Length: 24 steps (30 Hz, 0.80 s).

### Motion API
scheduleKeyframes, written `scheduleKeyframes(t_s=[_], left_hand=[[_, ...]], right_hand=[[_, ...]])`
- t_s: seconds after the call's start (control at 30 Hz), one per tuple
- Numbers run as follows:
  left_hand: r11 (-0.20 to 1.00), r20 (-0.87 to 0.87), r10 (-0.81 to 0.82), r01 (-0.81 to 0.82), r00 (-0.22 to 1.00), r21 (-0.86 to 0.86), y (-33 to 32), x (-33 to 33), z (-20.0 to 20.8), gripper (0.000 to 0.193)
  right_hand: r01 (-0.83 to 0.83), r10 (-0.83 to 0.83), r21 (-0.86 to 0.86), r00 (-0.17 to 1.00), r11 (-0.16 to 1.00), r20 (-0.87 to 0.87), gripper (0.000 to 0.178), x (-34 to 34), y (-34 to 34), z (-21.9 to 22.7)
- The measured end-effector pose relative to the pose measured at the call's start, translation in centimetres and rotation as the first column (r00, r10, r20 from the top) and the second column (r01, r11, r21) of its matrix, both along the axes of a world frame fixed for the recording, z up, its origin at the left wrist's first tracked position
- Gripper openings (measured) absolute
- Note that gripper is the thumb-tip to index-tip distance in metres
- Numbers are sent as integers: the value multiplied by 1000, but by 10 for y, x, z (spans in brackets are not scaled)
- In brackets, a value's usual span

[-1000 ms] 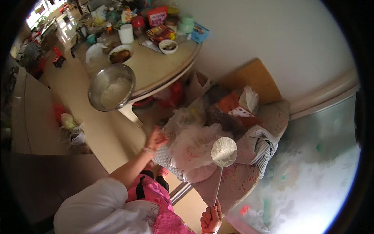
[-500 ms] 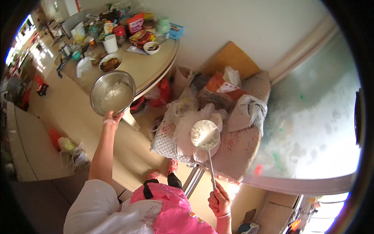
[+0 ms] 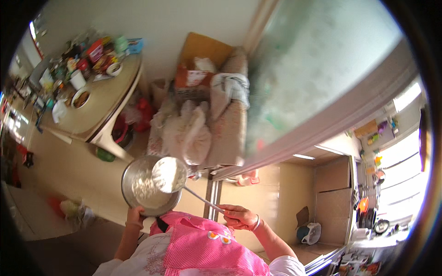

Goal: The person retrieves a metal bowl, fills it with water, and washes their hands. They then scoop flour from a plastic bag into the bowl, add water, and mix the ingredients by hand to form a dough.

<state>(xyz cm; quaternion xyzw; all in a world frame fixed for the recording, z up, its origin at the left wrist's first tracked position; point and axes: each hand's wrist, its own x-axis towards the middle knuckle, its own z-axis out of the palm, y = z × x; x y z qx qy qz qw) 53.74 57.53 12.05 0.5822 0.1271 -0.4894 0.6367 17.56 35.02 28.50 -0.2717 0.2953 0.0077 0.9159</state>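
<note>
My left hand (image 3: pixel 135 216) grips the near rim of a round metal bowl (image 3: pixel 161 208), held in front of my pink apron. Inside the bowl lies a white, flour-like powder (image 3: pixel 142 186). From the right, my right hand (image 3: pixel 237 216) has its fingers closed round the long handle of a ladle (image 3: pixel 199 195). The ladle's round cup is over the right part of the bowl and hides that part of its inside. White powder fills the cup. Whether the cup touches the bowl cannot be made out.
Food packs, jars and dishes crowd the round table (image 3: pixel 106 99) at the left. Bags and folded cloths lie on a padded seat (image 3: pixel 235 133) ahead. A frosted glass door (image 3: pixel 317 69) stands at the right, with a floor track (image 3: pixel 212 198) below. Beyond are kitchen cabinets (image 3: pixel 331 198).
My view has turned to the right. The bowl has come from beside the table to in front of my body, and the ladle, earlier apart at the right, is now over it.
</note>
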Motion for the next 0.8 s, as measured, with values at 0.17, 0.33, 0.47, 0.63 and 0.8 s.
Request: scheduleKeyframes(t_s=[0.17, 0.33, 0.47, 0.63, 0.8], left_hand=[[988, -120, -127, 137, 985, 75, 7, -121, -28, 29], [953, -142, -281, 293, 949, 71, -40, -283, -7, 34], [884, -336, -445, 467, 830, -15, -94, -374, -47, 35], [829, -159, -558, 553, 815, -75, -232, -505, -30, 24], [712, -105, -702, 698, 704, -73, -377, -626, 20, 16]], right_hand=[[-91, 91, -76, 996, 993, -9, 41, -142, -12, -10], [-24, 23, -94, 1000, 995, -9, 44, -310, -6, -12], [122, -128, -156, 991, 980, -25, 45, -421, 6, -7], [532, -530, -50, 847, 845, 41, 40, -517, 6, -24], [794, -792, -97, 607, 600, 65, 39, -586, -36, -26]])
